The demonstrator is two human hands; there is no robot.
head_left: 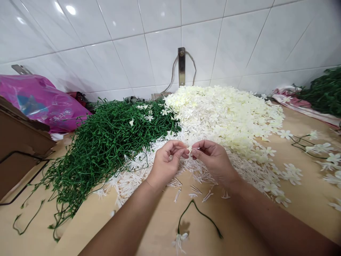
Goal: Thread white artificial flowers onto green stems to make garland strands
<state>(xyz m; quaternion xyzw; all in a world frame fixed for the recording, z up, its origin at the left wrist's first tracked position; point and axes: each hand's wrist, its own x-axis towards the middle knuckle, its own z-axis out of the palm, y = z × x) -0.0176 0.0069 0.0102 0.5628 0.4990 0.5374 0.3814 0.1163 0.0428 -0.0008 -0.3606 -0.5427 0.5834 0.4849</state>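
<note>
Step in hand, judged from the pose: fitting a thin white plastic sprig to a small cream artificial blossom. Both sit between the fingertips, just above the near edge of a loose heap of thin white plastic sprigs. Whether the sprig passes through the blossom is too small to tell.

Handling notes: grip the blossom lightly near its middle, since the petals look thin and likely to crease; keep the sprig in line with that centre; press straight, as a slanted push could bend it. Bracing the fingertips close together should steady such small parts.

Left hand: thumb and forefinger nearly closed in a pinch at the blossom, other fingers curled in. Right hand: thumb and forefinger closed on the sprig, palm turned inward. The fingertips of the two hands nearly meet.

Surroundings: tangled green plastic stems to the left, a mound of cream artificial petals behind and to the right. On the tan tabletop between the forearms, a bent green stem ends in a white artificial flower.
</note>
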